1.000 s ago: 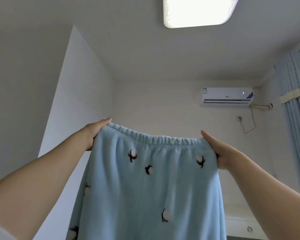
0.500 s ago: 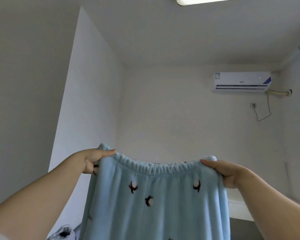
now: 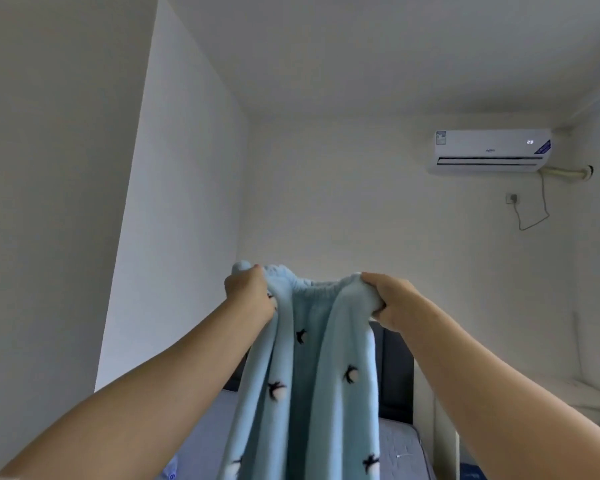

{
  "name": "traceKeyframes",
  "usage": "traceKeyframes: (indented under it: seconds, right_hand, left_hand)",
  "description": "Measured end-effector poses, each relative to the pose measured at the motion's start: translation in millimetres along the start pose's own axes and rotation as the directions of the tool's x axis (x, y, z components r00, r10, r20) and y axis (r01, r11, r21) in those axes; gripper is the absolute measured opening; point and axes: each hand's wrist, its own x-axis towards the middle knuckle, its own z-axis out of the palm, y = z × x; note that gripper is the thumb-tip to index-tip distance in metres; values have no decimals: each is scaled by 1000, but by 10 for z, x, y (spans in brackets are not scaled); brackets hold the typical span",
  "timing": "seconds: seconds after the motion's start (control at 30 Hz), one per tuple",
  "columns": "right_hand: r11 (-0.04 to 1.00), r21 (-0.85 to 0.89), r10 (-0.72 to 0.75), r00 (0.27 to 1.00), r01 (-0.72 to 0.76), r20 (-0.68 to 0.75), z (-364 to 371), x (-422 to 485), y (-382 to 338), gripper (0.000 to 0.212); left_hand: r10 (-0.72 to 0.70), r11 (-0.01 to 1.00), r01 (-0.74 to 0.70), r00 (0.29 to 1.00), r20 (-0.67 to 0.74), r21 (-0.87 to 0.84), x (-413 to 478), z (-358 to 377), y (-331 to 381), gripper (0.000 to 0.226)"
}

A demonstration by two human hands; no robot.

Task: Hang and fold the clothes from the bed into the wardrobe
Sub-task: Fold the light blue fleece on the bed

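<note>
Pale walls [image 3: 326, 202] fill most of the frame, with an air conditioner [image 3: 489, 150] at the upper right and a strip of the bed [image 3: 399, 441] at the bottom, right of centre. At mid-frame a pair of light blue fleece trousers [image 3: 309, 393] hangs in the air with its long axis vertical, running from the centre down past the bottom edge. The elastic waistband [image 3: 321, 292] is on top, gathered into a short, slack span. The left hand [image 3: 248, 296] is clenched on the waistband's left end and the right hand [image 3: 388, 299] on its right end. The two hands sit level and near each other, so neither is nearer the cloth. Folding probably comes next, and that would depend on this hold: one end of the waistband can cross to meet the other, laying leg on leg along the hanging length.
</note>
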Motion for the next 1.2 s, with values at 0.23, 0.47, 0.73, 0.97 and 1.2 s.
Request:
traceKeyframes:
  seconds: [0.23, 0.47, 0.73, 0.97, 1.2]
  right_hand:
    - [996, 3, -88, 957, 90, 275, 346, -437, -199, 9]
    - [995, 90, -80, 930, 51, 359, 365, -559, -260, 27]
    - [976, 213, -86, 835, -39, 544, 318, -546, -170, 42]
    - [887, -83, -396, 842, 453, 367, 249, -427, -61, 25]
    - [685, -396, -344, 750, 612, 565, 138, -401, -39, 11]
  left_hand:
    - [185, 975, -197, 976, 118, 99, -369, 182, 96, 30]
    - [211, 974, -224, 953, 219, 37, -438, 182, 115, 42]
    - [319, 872, -448, 827, 463, 199, -357, 62, 26, 108]
    - [253, 940, -315, 900, 354, 131, -232, -37, -16, 60]
    - [121, 977, -179, 912, 391, 116, -77, -124, 76, 49]
